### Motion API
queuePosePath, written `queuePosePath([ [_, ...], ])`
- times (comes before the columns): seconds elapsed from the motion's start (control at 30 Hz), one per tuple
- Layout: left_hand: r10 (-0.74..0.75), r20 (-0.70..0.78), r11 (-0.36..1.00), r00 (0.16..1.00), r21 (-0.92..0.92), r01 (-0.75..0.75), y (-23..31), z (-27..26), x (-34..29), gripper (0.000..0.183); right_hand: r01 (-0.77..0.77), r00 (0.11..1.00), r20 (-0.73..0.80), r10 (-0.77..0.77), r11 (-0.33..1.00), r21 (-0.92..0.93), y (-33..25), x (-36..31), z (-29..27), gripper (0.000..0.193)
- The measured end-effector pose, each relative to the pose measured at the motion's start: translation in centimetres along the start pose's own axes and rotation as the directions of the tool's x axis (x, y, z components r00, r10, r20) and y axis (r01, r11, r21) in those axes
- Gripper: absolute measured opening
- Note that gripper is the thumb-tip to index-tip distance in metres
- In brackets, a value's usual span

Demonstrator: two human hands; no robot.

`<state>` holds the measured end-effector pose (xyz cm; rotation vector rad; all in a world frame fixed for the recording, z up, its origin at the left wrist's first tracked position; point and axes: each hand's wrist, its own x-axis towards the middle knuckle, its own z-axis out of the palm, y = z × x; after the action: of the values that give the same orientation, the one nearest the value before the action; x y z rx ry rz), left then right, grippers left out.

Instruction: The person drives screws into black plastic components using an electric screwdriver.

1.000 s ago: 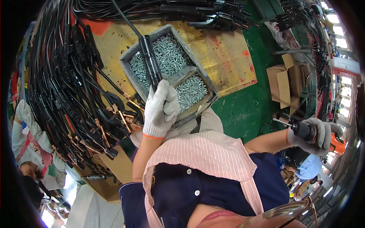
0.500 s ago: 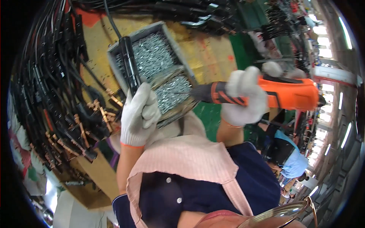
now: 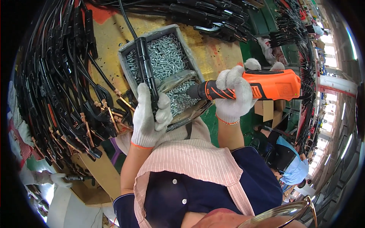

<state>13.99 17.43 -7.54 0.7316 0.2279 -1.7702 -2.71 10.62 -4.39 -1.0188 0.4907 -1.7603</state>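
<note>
My left hand (image 3: 149, 117), in a white knit glove, is closed around the lower end of a black tubular handle (image 3: 145, 59) with a cable running out of its upper end. The handle is held tilted above a grey bin (image 3: 189, 52) of small silver screws (image 3: 167, 53). My right hand (image 3: 236, 95), gloved too, grips an orange and black cordless screwdriver (image 3: 274, 85). Its dark nose points left, over the bin's nearer section of screws (image 3: 178, 105) and toward the handle. I cannot make out whether a screw sits on the bit.
Black cables with copper ends (image 3: 88, 131) hang in a thick bundle at left. More black handles (image 3: 205, 17) lie along the table's far side. A cardboard box (image 3: 99, 171) stands at lower left, near another person's gloved hand (image 3: 61, 179). Someone in light blue (image 3: 292, 163) is at right.
The whole view has shifted, with things now lying further right. My right hand has brought the screwdriver closer to the handle. Another person's gloved hand has appeared at lower left.
</note>
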Motion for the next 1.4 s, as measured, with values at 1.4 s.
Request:
queuePosePath([
  [1.4, 0.17, -0.225, 0.965, 0.959, 0.235, -0.116, -2.0, 0.1, 1.7, 0.068, 0.096, 0.922, 0.364, -0.135, 0.988, 0.122, -1.7, 1.2, 3.9, 0.076],
])
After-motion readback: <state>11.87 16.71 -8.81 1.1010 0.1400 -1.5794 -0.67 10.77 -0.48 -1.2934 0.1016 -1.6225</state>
